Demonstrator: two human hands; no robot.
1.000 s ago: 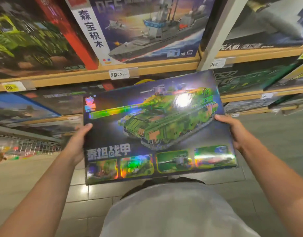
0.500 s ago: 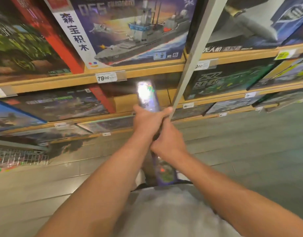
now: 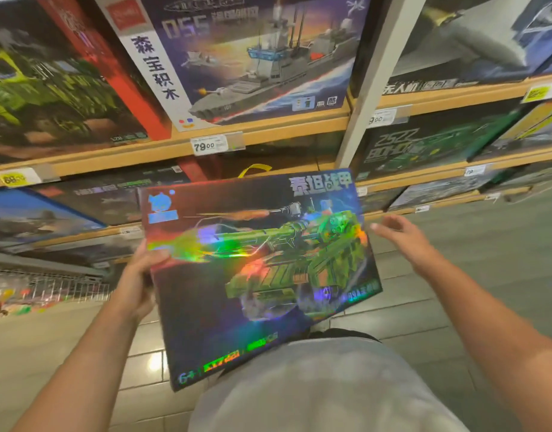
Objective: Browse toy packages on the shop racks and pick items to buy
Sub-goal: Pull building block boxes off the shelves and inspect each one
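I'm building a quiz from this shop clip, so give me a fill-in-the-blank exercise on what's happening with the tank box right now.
1. The holographic tank box is gripped at its edge by the ____ hand only.
2. The right hand is open beside the box, not ____ it.
3. The white price tag under the warship box reads ____.
4. The age mark in the tank box's lower corner reads ____.

Missing words: left; touching; 79.00; 6+
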